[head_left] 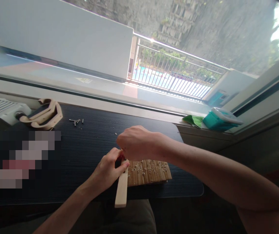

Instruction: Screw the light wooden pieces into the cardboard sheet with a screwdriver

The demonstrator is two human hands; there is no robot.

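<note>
A pale wooden bar (121, 193) lies at the board's left side, its near end jutting past the table's front edge. My left hand (110, 164) grips the bar near its far end, thumb on top. Just beyond, my right hand (136, 139) is closed in a fist over that far end, knuckles up. What its fingers hold is hidden beneath it. Under my right wrist is a brown, grooved board (149, 172), scattered with small pale bits and dark marks.
Several metal screws or pins (76, 122) lie on the dark table (92, 133). Curved wooden parts (45, 113) stand at the back left beside a white ribbed object (4, 109). On the sill sit a teal box (221, 120) and a green cloth-like piece (193, 120).
</note>
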